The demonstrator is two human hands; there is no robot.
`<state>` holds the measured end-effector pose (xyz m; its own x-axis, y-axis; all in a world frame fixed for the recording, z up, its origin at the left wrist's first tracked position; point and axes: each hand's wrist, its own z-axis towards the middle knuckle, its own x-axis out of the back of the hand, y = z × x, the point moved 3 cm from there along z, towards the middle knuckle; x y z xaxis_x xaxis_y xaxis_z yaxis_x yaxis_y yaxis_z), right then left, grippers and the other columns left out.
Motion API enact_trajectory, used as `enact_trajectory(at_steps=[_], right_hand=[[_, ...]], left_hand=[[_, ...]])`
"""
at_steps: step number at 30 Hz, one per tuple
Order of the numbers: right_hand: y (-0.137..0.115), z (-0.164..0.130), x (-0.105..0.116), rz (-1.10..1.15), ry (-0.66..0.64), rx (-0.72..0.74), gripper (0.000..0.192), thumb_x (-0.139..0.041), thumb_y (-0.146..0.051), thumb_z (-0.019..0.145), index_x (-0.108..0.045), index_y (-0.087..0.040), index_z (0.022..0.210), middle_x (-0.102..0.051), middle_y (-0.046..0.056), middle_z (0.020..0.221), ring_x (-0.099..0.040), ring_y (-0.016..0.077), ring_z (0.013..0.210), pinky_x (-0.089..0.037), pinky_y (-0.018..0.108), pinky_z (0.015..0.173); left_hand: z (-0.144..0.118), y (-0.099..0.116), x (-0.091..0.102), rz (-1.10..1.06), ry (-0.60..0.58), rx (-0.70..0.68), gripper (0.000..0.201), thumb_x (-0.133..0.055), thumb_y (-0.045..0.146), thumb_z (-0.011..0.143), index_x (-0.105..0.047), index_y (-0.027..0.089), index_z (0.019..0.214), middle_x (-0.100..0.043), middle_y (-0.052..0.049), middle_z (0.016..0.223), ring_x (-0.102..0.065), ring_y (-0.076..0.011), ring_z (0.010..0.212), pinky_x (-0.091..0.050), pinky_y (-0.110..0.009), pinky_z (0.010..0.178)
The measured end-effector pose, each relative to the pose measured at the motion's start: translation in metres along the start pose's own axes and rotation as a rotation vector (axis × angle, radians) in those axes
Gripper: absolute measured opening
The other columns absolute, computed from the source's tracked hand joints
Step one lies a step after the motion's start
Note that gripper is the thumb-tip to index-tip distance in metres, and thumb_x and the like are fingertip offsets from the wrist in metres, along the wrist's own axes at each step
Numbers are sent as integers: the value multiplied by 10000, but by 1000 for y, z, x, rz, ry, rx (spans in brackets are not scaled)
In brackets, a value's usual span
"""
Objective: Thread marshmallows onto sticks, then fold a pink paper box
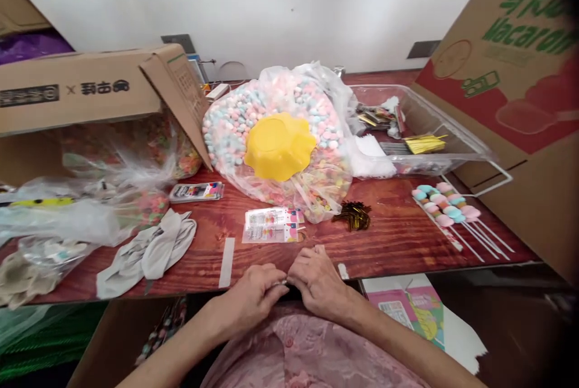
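Observation:
My left hand (pixel 256 292) and my right hand (pixel 319 279) meet at the table's front edge, fingers closed. Their fingertips pinch at one spot, and what they hold is too small to make out. Just beyond them lie printed clear plastic bags (pixel 271 225) on the wood, with a bunch of gold twist ties (pixel 353 216) to their right. Behind stands a large clear bag of pastel marshmallow-like candies (pixel 228 131), a yellow wavy-rimmed bowl (pixel 279 145) upside down on top. Marshmallow skewers (pixel 446 204) on white sticks lie at the right.
At left, a cardboard box (pixel 81 89) holds bagged candies, with a grey cloth (pixel 147 255) before it. A clear plastic tray (pixel 446 113) of ties and packets stands back right, beside a large carton (pixel 515 62). White tape (pixel 227 262) sticks near the edge.

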<state>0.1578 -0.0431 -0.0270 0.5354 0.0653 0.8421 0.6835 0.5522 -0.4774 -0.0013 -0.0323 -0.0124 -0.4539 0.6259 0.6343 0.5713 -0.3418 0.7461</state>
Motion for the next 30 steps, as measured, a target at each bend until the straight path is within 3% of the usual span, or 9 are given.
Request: enact_trajectory(at_steps=[3, 6, 10, 13, 16, 19, 25, 30], right_hand=[[2, 0, -3, 30, 25, -157, 212, -573, -158, 864, -582, -173, 653, -659, -5, 719, -506, 135, 738, -259, 333, 706], [4, 0, 5, 111, 180, -202, 161, -574, -158, 881, -642, -196, 741, -677, -8, 767, -545, 146, 795, -297, 325, 729], [35, -20, 33, 74, 497, -262, 150, -534, -204, 923, -684, -217, 922, -711, 33, 924, -590, 178, 915, -372, 342, 809], [82, -45, 56, -121, 645, -387, 175, -535, -223, 916, -700, -212, 860, -717, 47, 899, -608, 187, 860, -408, 345, 797], [126, -60, 70, -261, 614, -505, 200, -538, -267, 914, -712, -211, 831, -707, 51, 850, -604, 186, 806, -417, 324, 746], [149, -59, 73, -340, 529, -564, 207, -542, -279, 902, -718, -219, 811, -688, 48, 814, -582, 186, 779, -386, 314, 702], [153, -45, 72, -401, 448, -583, 178, -551, -174, 838, -712, -216, 774, -656, 37, 764, -544, 187, 762, -327, 317, 666], [152, -45, 71, -413, 457, -538, 193, -548, -185, 871, -717, -210, 782, -688, 40, 790, -591, 183, 791, -389, 317, 711]], left_hand=[[5, 6, -7, 445, 131, -69, 323, -336, 145, 935, -648, 157, 854, -624, -71, 843, -562, -170, 732, -454, -284, 685], [12, 6, -9, 644, 263, -103, 316, -349, 108, 916, -640, 165, 805, -621, -62, 780, -578, -178, 678, -469, -286, 633], [10, -1, 4, 574, 508, -224, 283, -394, 145, 941, -666, 167, 865, -657, -54, 768, -633, -158, 685, -522, -255, 650], [2, -7, 17, 425, 673, -294, 221, -463, 177, 937, -684, 169, 934, -702, -60, 825, -675, -147, 715, -558, -230, 679], [-3, -9, 25, 255, 756, -321, 180, -516, 171, 915, -693, 180, 949, -723, -52, 847, -702, -147, 752, -573, -215, 689], [-1, -8, 24, 127, 772, -325, 164, -543, 159, 901, -701, 184, 934, -723, -42, 825, -704, -140, 744, -571, -201, 675], [0, -7, 15, 26, 721, -306, 155, -552, 145, 897, -700, 177, 928, -692, -34, 783, -671, -128, 704, -548, -192, 654], [1, -13, 16, -6, 727, -314, 173, -555, 108, 889, -693, 178, 966, -689, -35, 808, -667, -121, 726, -540, -187, 669]])
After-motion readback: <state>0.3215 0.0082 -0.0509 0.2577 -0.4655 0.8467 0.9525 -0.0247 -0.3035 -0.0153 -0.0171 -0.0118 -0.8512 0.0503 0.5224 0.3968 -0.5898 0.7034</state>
